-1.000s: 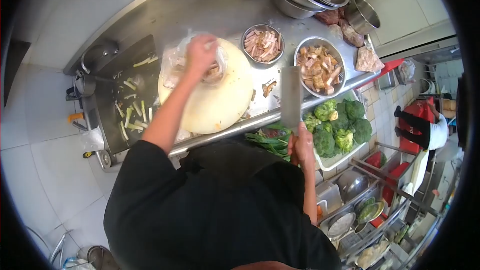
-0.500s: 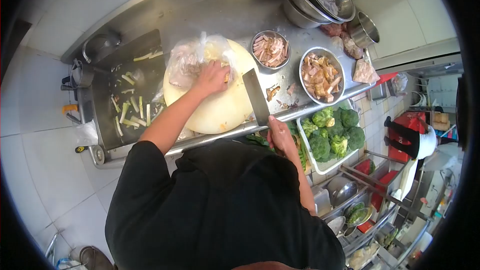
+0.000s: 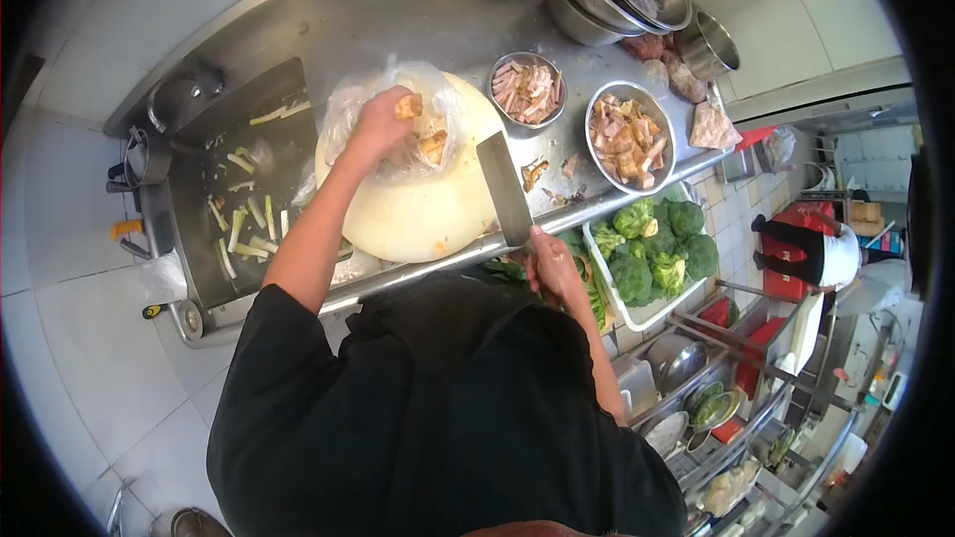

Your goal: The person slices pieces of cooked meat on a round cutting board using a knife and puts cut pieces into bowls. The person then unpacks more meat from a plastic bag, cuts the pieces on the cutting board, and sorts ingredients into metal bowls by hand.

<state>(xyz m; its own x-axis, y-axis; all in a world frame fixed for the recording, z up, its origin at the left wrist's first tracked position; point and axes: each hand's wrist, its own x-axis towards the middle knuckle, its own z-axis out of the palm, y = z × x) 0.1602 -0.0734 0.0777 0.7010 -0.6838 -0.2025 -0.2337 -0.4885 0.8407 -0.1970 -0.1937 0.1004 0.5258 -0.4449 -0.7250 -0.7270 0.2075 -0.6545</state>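
My left hand (image 3: 380, 122) is closed on a browned chunk of meat (image 3: 408, 106), just over an opened clear plastic bag (image 3: 343, 104). Another browned chunk (image 3: 434, 146) shows at the bag's near side. The bag lies on a round, pale cutting board (image 3: 418, 224). My right hand (image 3: 553, 266) grips the handle of a cleaver (image 3: 505, 189), whose broad blade rests flat across the board's right edge. To the right are a small metal bowl of pink meat strips (image 3: 527, 91) and a larger perforated bowl of browned meat pieces (image 3: 631, 136).
Cut pale-green stalks (image 3: 236, 229) lie scattered in the sink (image 3: 194, 268) on the left. A white crate (image 3: 637, 320) of broccoli (image 3: 657, 254) stands before the counter. Stacked metal bowls (image 3: 587, 30) and raw meat (image 3: 686, 80) sit at the back right. A person (image 3: 841, 257) is farther right.
My left hand has lifted up and left out of the bag with a browned chunk. The bag's mouth has spread wider. My right hand and the cleaver stay nearly in place.
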